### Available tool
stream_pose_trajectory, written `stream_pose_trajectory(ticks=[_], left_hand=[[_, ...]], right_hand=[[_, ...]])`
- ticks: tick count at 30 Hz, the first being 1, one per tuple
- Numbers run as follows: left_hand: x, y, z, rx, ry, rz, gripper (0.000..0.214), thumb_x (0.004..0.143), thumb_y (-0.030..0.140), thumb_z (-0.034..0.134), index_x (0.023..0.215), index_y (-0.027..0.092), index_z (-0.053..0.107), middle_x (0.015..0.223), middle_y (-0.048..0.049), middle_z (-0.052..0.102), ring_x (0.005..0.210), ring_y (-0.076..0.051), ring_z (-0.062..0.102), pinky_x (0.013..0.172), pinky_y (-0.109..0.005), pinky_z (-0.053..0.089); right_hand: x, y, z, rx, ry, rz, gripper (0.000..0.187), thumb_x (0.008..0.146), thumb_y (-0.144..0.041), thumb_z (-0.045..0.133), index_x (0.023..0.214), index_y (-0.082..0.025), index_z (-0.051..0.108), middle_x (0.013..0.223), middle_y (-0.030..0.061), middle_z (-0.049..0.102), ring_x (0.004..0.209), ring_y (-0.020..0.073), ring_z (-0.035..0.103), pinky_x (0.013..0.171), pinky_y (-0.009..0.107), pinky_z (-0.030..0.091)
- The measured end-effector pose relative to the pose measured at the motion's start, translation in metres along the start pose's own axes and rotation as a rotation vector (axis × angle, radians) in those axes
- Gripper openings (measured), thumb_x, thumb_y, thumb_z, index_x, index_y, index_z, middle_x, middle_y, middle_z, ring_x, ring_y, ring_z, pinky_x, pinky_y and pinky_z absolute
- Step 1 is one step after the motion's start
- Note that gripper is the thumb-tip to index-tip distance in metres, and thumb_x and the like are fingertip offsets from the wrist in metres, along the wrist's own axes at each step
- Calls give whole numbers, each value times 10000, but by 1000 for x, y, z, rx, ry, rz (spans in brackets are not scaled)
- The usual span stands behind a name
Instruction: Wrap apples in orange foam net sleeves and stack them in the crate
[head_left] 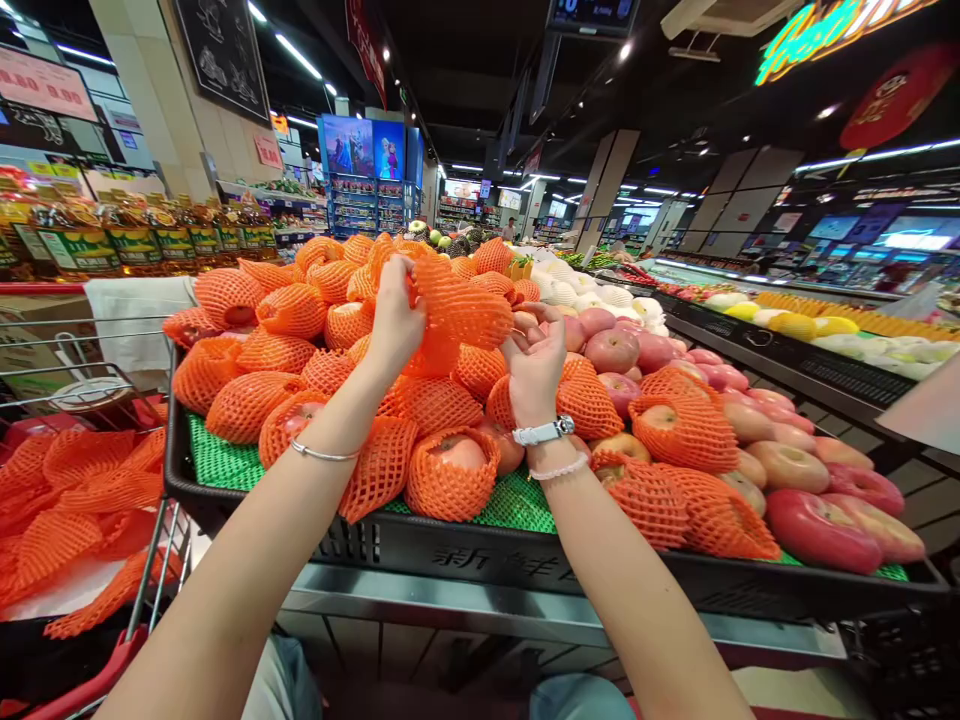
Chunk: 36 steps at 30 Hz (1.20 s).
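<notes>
Near left: shopping cart (112, 665) with loose orange foam nets (75, 490); black crate (480, 565) of netted apples (454, 485); above these, one orange foam sleeve (472, 315), left hand (397, 312) fingers pinched on its edge, right hand (535, 365) fingers curled at its opposite end, cannot tell if clamped. Beyond: white-netted fruit (574, 285).
</notes>
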<state>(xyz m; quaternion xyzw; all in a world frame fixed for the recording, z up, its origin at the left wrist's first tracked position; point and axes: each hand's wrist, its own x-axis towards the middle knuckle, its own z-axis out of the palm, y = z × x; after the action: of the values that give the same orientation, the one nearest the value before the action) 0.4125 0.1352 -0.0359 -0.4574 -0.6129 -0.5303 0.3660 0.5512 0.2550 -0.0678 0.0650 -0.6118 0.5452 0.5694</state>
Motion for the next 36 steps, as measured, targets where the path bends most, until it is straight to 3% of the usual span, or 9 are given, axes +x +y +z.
stream_pose_trajectory(ticks=[7,10,14,18,22,26,29,32,36], left_hand=[[-4,16,1,155,23,18,237,615,22,606,641,188,439,856,-69,517,932,-269,494,876,-475,467],[-3,21,-1,125,-36,52,226,643,46,606,603,190,437,763,-48,489,832,-229,501,831,-437,482],[-1,35,-2,59,-215,237,166,758,195,599,622,192,504,791,-56,540,801,-201,543,764,-367,506],[-1,48,-4,101,-181,434,317,860,403,562,618,202,525,715,-43,567,825,-202,579,794,-368,511],[-6,57,-7,68,-166,511,394,837,487,591,584,194,519,681,-41,577,771,-197,590,788,-395,518],[-12,63,-8,-91,-159,348,444,726,557,688,572,195,482,621,-16,515,681,-170,558,719,-362,541],[-13,62,-5,-268,-123,112,442,674,600,718,694,195,542,664,-9,540,689,-159,568,685,-329,551],[-12,55,0,-412,-93,-69,489,653,646,709,802,202,570,737,-26,585,854,-210,632,747,-348,573],[-10,51,6,-550,-184,-108,456,754,660,593,860,217,596,827,-50,635,1000,-254,658,813,-385,585]], right_hand=[[4,5,-4,-115,102,-37,354,707,-229,632,870,-258,320,844,-22,528,793,120,607,821,323,566],[5,5,-6,-85,96,-39,305,670,-229,614,813,-247,345,836,-15,530,765,116,571,766,299,552],[4,-2,-7,-128,105,-35,210,700,-290,602,814,-226,438,860,5,591,788,126,591,768,294,539],[0,-13,-8,-174,-28,-119,124,789,-292,535,881,-213,564,869,22,657,820,157,625,784,326,539],[-4,-21,-8,-345,-89,-206,195,839,-267,471,1002,-217,565,920,46,669,825,171,612,781,349,550],[-3,-24,-7,-328,-158,-184,472,861,-323,507,1316,-245,409,1256,86,593,1152,177,576,906,323,547],[-1,-24,-7,-279,-201,-135,574,885,-406,498,1400,-286,275,1305,81,553,1166,166,583,892,311,556],[3,-22,-9,-147,-122,-139,462,860,-436,534,1256,-271,362,1248,90,584,1070,169,639,914,364,561],[8,-19,-16,-124,-62,-124,261,837,-466,546,979,-255,487,1122,66,645,1060,184,647,941,392,548]])
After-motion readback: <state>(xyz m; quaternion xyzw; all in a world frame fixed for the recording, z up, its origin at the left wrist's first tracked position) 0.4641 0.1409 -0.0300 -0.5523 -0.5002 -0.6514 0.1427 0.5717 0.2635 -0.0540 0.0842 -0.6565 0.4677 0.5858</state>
